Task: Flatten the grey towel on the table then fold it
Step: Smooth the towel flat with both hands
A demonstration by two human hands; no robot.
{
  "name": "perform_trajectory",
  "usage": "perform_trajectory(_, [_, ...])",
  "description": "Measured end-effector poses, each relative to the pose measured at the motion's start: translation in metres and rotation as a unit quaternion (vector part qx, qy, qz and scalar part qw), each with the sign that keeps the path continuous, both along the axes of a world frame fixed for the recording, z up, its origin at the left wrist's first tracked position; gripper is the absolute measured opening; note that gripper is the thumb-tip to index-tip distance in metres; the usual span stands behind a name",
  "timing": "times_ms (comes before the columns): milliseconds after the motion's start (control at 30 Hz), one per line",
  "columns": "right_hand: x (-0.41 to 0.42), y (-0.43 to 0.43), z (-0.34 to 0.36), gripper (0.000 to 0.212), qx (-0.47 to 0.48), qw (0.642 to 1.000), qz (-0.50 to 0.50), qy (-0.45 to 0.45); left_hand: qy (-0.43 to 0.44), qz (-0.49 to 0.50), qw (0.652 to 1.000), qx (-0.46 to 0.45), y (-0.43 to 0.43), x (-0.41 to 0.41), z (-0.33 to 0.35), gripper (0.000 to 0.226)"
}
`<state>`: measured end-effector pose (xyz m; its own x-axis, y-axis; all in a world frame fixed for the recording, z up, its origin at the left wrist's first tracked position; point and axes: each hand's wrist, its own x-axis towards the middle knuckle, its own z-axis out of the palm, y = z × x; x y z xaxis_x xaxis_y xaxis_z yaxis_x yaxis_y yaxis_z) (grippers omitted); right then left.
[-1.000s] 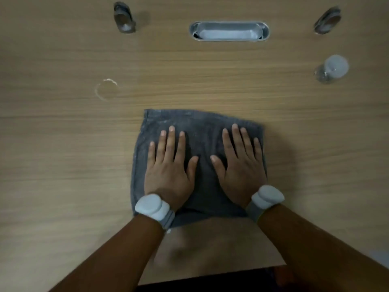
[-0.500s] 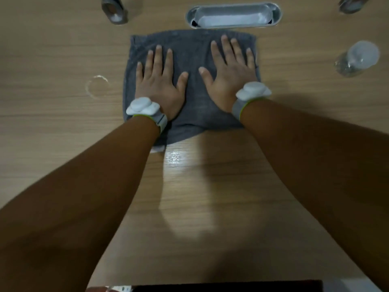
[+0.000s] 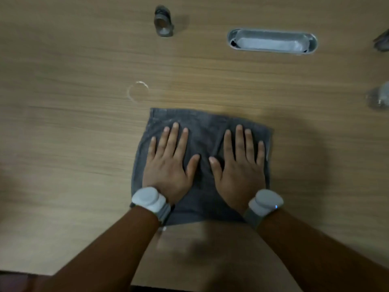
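The grey towel (image 3: 205, 131) lies folded into a rough square on the wooden table (image 3: 73, 133), near the front edge. My left hand (image 3: 168, 163) rests flat on its left half, palm down, fingers spread. On the right half, my right hand (image 3: 240, 165) presses down the same way. Neither hand grips the cloth. A shallow crease runs down the towel between the two hands. Both wrists carry pale grey bands.
A metal oval cable tray (image 3: 272, 41) is set into the table at the back right. A small metal fitting (image 3: 163, 24) stands at the back, another (image 3: 382, 42) at the right edge. A clear plastic bottle (image 3: 379, 98) lies far right. A faint ring mark (image 3: 137, 91) sits left of the towel.
Half a second ago the towel and both hands were pushed far out next to the cable tray; now they are back near the front edge. The view also shifted.
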<state>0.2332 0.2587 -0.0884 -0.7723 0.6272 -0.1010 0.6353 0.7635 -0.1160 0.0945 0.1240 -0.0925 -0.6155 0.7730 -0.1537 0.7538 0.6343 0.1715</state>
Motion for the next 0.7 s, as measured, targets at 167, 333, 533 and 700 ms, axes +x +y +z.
perform_trajectory(167, [-0.138,0.058,-0.002,0.078,-0.016,1.000,-0.003,0.017,-0.011,0.028,0.999,0.019,0.048,-0.134,0.004,0.076])
perform_trajectory(333, [-0.246,0.088,-0.015,0.083,0.006,0.997,-0.065,0.030,0.006,0.016,1.000,0.021,0.077,-0.229,0.002,0.078])
perform_trajectory(533, [-0.196,0.009,-0.011,0.077,0.002,0.998,-0.047,0.045,-0.031,0.047,0.998,0.027,0.005,-0.184,0.004,0.074])
perform_trajectory(700, [-0.155,-0.078,-0.010,0.073,0.030,0.997,-0.061,0.032,-0.022,0.015,0.999,0.032,-0.059,-0.161,0.002,0.072])
